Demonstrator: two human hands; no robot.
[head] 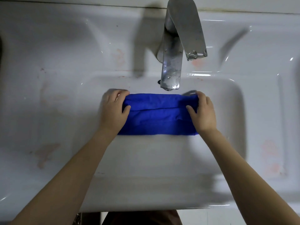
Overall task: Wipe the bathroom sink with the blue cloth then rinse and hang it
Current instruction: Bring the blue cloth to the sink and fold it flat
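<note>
Blue, soft folded microfibre cloth (155,114) lies in the white ceramic sink basin (227,143) beneath the steel tap (172,65); we pinch its ends, left hand (113,109) and right hand (203,111). It looks light and limp, best taken by its ends.

Left hand (113,111) and right hand (204,113) hide both ends of the blue cloth (155,116).

Bare forearms (73,172) and hands (113,111)
</note>
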